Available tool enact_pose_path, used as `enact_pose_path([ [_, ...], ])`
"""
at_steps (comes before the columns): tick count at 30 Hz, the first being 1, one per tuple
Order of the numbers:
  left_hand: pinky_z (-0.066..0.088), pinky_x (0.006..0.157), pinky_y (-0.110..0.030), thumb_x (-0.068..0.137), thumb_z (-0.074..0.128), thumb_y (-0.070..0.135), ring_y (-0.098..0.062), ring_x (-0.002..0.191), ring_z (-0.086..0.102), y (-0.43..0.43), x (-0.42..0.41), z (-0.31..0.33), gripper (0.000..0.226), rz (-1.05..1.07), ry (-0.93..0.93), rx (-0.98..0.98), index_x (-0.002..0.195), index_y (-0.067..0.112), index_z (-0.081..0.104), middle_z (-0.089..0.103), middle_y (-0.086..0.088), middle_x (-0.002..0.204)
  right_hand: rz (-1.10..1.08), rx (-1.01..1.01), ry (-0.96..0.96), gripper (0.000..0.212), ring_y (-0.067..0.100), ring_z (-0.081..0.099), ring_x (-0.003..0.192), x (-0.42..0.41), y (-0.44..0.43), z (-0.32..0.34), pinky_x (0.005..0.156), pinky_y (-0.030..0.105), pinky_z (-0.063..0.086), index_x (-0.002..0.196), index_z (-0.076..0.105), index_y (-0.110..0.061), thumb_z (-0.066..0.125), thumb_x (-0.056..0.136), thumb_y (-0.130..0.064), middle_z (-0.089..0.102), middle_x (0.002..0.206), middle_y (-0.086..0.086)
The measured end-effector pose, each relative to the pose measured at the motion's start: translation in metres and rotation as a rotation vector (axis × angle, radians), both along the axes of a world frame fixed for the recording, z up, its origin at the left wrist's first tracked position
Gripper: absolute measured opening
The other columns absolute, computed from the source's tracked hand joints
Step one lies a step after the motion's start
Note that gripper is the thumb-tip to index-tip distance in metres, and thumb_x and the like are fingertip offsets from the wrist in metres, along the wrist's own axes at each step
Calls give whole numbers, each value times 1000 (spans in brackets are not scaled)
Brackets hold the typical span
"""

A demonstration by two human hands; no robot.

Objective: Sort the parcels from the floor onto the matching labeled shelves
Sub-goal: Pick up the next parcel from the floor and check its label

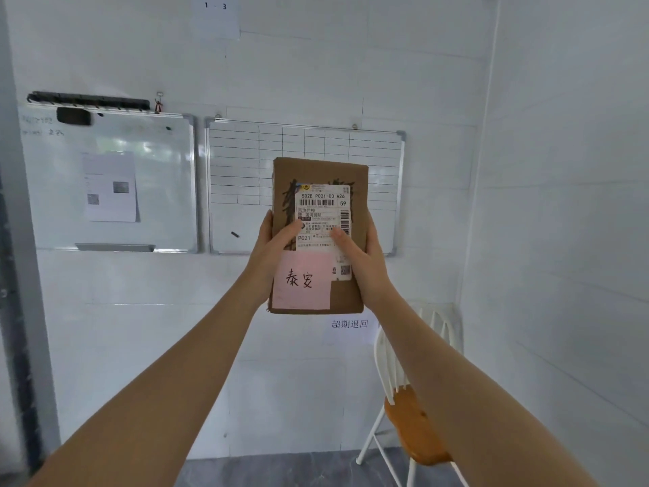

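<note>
Head view: my left hand (272,246) and right hand (361,254) each clamp a side of the brown parcel (318,237), held upright at arm's length before the wall, pink note (302,282) facing me. No shelves visible; placing remains, probably label-check stage.

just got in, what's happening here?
A person holds a brown cardboard parcel upright at arm's length, left hand and right hand gripping its sides, thumbs on the shipping label. A pink handwritten note faces the camera. Behind it are two whiteboards and a white wall. No shelf is in view, so it is not yet placed.
</note>
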State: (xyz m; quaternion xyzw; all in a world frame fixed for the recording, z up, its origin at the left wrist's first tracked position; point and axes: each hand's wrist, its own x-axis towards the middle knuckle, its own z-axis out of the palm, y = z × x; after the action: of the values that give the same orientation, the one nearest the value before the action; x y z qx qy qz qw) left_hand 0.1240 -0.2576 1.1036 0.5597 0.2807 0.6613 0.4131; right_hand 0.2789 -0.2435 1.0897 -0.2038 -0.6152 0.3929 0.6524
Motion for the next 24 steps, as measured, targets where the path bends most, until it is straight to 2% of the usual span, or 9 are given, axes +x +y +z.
enact_pose_path([
  [3, 57, 57, -26, 88, 58, 25, -16, 78, 73, 2, -3, -1, 45, -15, -2, -7, 131, 20, 44, 69, -2, 109, -27, -4, -9, 54, 20, 69, 103, 1, 4, 4, 80, 35, 58, 141, 40, -26, 61, 90, -26, 65, 126, 3],
  [7, 58, 60, -27, 88, 58, 29, -17, 85, 72, 7, -9, 8, 47, -27, -7, -5, 132, 20, 44, 67, -6, 117, -90, -7, -15, 55, 15, 70, 99, -3, 10, 16, 74, 28, 58, 143, 39, -26, 59, 91, -30, 66, 123, 1],
  [11, 57, 72, -31, 90, 51, 38, -21, 100, 67, 11, -15, 15, 56, -16, -1, 15, 141, 21, 33, 64, -7, 123, -140, 27, -26, 50, 19, 63, 112, -15, 14, 22, 92, 36, 53, 142, 39, -27, 47, 95, -41, 62, 129, 2],
  [14, 57, 67, -28, 91, 49, 39, -18, 95, 69, 13, -23, 16, 53, -10, -2, 19, 139, 21, 36, 67, -3, 113, -185, 39, -40, 48, 13, 60, 115, -23, 15, 23, 95, 31, 50, 143, 39, -30, 38, 97, -45, 60, 131, -1],
  [16, 57, 64, -27, 91, 49, 39, -18, 93, 69, 13, -27, 16, 50, -6, 2, 20, 137, 21, 39, 67, -4, 114, -177, 42, -36, 49, 15, 58, 118, -27, 16, 22, 97, 32, 49, 144, 38, -29, 38, 98, -44, 58, 134, 0],
  [18, 57, 65, -28, 92, 48, 38, -19, 95, 68, 12, -31, 15, 49, -6, 2, 21, 136, 20, 40, 65, -8, 120, -154, 31, -28, 49, 16, 57, 119, -32, 17, 22, 98, 33, 49, 145, 36, -28, 39, 98, -43, 56, 136, 1],
  [21, 57, 73, -33, 92, 48, 39, -24, 99, 67, 11, -36, 14, 50, 26, 22, 9, 138, 21, 38, 63, -10, 124, -124, 18, -12, 49, 15, 58, 117, -38, 18, 20, 93, 28, 50, 145, 36, -28, 40, 98, -41, 57, 134, 0],
  [24, 58, 75, -35, 91, 48, 40, -25, 101, 66, 4, -41, 14, 54, 70, 14, 3, 139, 20, 36, 62, -11, 125, -72, 21, -11, 48, 17, 59, 116, -45, 19, 20, 96, 34, 50, 144, 37, -27, 40, 98, -40, 59, 133, 2],
])
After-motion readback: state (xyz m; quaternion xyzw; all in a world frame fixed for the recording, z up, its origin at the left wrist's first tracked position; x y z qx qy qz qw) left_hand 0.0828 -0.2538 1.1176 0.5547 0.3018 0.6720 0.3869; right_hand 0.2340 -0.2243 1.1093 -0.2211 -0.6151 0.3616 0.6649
